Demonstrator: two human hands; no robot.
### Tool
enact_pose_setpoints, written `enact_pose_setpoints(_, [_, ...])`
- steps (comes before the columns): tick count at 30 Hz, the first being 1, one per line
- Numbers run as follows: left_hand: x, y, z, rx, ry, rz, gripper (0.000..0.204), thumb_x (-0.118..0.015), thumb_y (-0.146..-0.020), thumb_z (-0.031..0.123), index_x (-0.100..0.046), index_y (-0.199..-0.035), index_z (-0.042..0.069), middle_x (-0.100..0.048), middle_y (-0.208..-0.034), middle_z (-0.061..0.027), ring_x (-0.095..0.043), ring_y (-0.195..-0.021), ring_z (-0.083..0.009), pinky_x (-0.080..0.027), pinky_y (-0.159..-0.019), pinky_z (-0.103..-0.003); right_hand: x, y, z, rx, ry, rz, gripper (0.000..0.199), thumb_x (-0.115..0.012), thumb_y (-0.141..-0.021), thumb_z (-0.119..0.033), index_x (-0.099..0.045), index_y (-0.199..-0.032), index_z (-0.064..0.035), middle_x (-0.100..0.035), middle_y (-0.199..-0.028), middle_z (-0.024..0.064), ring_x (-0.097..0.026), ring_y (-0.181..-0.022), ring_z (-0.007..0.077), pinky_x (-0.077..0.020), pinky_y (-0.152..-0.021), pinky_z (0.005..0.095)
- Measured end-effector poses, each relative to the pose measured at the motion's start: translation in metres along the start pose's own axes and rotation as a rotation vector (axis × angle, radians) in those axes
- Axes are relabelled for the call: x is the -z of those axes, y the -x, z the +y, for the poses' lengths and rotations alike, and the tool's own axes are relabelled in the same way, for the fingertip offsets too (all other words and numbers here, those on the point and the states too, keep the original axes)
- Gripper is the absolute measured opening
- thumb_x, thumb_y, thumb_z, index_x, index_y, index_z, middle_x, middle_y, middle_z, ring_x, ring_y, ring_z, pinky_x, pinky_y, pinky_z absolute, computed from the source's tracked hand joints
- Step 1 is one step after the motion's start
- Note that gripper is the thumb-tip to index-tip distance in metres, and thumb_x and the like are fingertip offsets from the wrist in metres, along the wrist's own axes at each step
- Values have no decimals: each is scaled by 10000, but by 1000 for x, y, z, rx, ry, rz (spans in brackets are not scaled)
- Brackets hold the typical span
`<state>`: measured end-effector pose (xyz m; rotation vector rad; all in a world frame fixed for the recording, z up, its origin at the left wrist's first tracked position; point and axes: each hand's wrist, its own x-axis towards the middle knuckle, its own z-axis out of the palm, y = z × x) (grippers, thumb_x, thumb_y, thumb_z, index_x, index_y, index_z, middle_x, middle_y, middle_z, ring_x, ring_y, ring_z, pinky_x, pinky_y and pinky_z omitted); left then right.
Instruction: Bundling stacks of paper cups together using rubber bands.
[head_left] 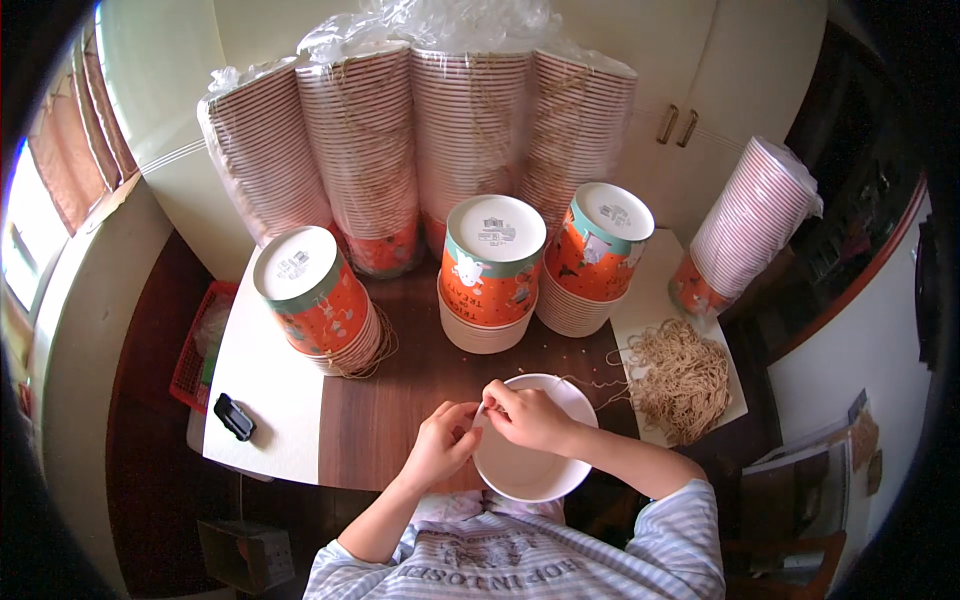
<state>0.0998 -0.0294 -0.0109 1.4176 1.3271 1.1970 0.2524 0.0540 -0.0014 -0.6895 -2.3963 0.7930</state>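
A white-lined paper bucket (535, 470) sits in front of me at the table's near edge, its open mouth facing up. My left hand (445, 440) is closed at the left side of its rim, thumb and fingers pressed together there. Reaching over the mouth, my right hand (528, 415) pinches at the same part of the rim. Whatever lies between its fingertips is too small to make out. A strand of beige twine (603, 384) runs from the bucket's far rim to a tangled twine heap (682, 380) on the right.
Upside-down stacks of orange buckets stand at the left (318, 315), middle (492, 275) and right (597, 255). Tall plastic-wrapped bucket stacks (360, 150) line the back, with another wrapped stack (745, 230) far right. A black plastic case (235, 417) lies at the table's left.
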Motion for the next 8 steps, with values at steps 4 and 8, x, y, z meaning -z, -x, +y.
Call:
enact_pose_setpoints(4, [4,-3,-10,6,33,1,192,-507,-827,21,-562,-997,-50,-539,-830,-98,-583,-622,-147,-476,-511,-240,-2,0,0,9,2,11,147,-551,-764,-51,-442,-862,-55,-574,-629,126,-598,-583,298,-454,-489,394])
enact_pose_setpoints(8, [7,-8,-8,20,-77,-45,187,-474,-840,3,-584,-990,-21,-565,-849,-101,-606,-687,-180,-497,-560,-260,-1,0,0,1,-4,-3,142,-551,-766,-51,-444,-859,-57,-574,-630,124,-598,-583,298,-456,-491,393])
